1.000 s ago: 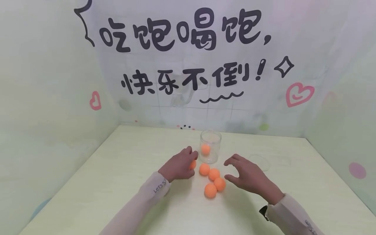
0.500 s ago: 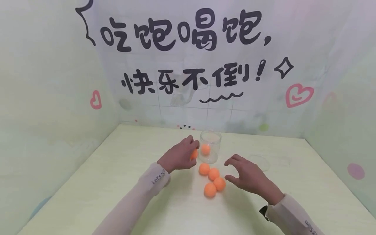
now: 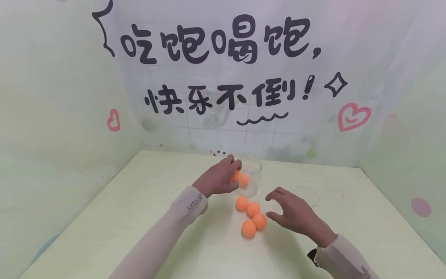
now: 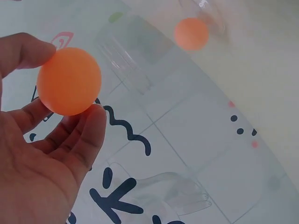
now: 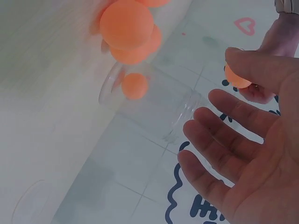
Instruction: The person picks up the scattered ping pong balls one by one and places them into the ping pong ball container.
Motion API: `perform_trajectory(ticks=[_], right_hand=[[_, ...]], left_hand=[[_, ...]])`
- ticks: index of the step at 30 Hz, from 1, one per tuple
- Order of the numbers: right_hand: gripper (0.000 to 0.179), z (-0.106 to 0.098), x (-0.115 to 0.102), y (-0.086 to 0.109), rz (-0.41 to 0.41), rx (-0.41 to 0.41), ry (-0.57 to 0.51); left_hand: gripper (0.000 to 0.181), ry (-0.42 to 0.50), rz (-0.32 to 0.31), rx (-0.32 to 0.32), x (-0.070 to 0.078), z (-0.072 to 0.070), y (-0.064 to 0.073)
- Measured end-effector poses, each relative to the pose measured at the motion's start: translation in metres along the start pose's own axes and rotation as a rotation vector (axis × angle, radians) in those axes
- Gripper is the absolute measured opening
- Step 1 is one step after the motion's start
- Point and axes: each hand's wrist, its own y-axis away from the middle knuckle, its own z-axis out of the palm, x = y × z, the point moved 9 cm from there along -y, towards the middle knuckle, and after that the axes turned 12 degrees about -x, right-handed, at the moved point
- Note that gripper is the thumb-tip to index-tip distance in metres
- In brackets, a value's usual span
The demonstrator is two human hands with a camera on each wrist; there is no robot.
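Observation:
My left hand (image 3: 219,177) pinches an orange ping-pong ball (image 4: 69,81) between thumb and fingertips, raised beside the left side of a clear jar (image 3: 253,182). The jar stands upright with its mouth up, and one orange ball (image 5: 134,86) shows inside it. My right hand (image 3: 296,211) hovers to the right of the loose balls with fingers relaxed, thumb apart, holding nothing. Several orange balls lie on the table in front of the jar, among them a nearest ball (image 3: 248,229) and one (image 3: 242,203) close to the jar's base.
A faint clear round lid (image 3: 307,196) lies on the pale table (image 3: 139,232), right of the jar. Behind stands a white printed backdrop (image 3: 195,135) with dark lettering. Side panels (image 3: 69,116) border the table left and right.
My left hand has lifted its ball from the tabletop beside the loose balls, up and slightly right against the jar's side. The right hand stays in nearly the same place.

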Motion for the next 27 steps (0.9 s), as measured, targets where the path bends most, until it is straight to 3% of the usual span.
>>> perform_trajectory(ticks=[5,10,14,20,27], right_hand=[[0.028,0.002,0.002,0.005,-0.005,0.007,-0.001],[0.028,0.001,0.003,0.006,-0.018,0.017,0.011],[0.028,-0.001,0.002,0.005,-0.012,0.022,0.016],[0.028,0.007,0.0,0.005,-0.017,-0.002,-0.001],[0.027,0.008,-0.001,0.005,-0.018,0.008,0.007]], left_hand=[[0.026,-0.003,0.038,0.004,0.008,0.0,-0.017],[0.029,-0.026,0.038,0.006,0.011,-0.003,-0.034],[0.029,-0.015,0.024,0.006,0.006,-0.006,-0.047],[0.028,0.042,-0.012,-0.008,-0.003,-0.01,-0.054],[0.029,0.002,-0.034,-0.041,-0.01,-0.009,-0.069]])
